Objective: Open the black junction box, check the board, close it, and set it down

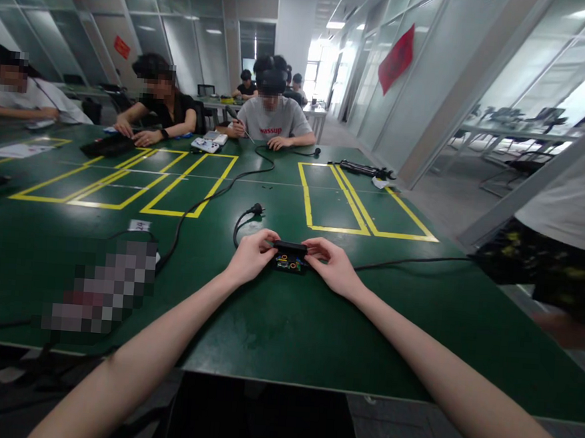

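Note:
Over the green table, a small black plastic cover (290, 247) is tilted up above a shallow black case. Inside the case shows a circuit board (288, 264) with copper-coloured coils and other small parts. My left hand (250, 257) pinches the cover's left end between thumb and fingers. At the right end, my right hand (334, 265) grips the same cover, its thumb low beside the case. Whether cover and case touch at the back is hidden. A black plug (256, 209) on a cord lies just beyond my left hand.
A blurred-out power-strip-like object (104, 289) lies at left, with a long black cable (214, 190) running across the table (274, 338). Yellow tape rectangles (334, 198) mark the far half. Co-workers (272, 121) sit opposite; a black tool (366, 170) lies far right.

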A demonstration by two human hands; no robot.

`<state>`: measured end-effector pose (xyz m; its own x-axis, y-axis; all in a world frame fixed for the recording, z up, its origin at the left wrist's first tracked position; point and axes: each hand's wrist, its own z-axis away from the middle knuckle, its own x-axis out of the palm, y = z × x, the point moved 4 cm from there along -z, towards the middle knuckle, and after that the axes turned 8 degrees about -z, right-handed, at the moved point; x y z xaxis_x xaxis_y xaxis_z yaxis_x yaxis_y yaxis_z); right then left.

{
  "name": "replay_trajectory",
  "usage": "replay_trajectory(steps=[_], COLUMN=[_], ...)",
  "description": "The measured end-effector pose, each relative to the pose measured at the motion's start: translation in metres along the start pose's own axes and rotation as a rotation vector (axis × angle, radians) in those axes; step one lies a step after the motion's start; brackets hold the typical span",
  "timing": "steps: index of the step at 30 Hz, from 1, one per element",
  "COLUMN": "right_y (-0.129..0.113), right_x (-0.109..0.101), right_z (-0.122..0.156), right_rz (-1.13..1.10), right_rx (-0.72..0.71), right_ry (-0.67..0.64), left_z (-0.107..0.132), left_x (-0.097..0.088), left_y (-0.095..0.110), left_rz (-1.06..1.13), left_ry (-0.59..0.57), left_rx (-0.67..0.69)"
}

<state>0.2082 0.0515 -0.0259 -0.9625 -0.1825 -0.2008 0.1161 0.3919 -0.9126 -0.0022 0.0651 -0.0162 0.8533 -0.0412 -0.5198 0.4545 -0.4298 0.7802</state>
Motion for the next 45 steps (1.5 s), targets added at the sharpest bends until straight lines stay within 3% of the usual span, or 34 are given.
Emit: replay_trajectory(steps=[9, 17, 30, 37, 45], right_y=[-0.012, -0.016, -0.032, -0.032, -0.029], right_x=[0.0, 0.003, 0.004, 0.004, 0.004], right_z=[0.003, 0.007, 0.015, 0.016, 0.015], right_rz=[0.066, 0.098, 0.301, 0.322, 0.236], right_rx=[-0.033, -0.027, -0.266, -0.272, -0.164], right_ry=[-0.057, -0.121, -0.262, -0.247, -0.182], left_z=[0.006, 0.012, 0.019, 0.017, 0.013], left_x=[-0.003, -0.006, -0.002, -0.002, -0.006], left_y=[0.011, 0.023, 0.029, 0.024, 0.02], left_rz=[-0.029, -0.194, -0.366, -0.406, -0.122], left_ry=[-0.102, -0.297, -0.295, -0.306, -0.271], left_rx=[0.077, 0.198, 0.349, 0.305, 0.173])
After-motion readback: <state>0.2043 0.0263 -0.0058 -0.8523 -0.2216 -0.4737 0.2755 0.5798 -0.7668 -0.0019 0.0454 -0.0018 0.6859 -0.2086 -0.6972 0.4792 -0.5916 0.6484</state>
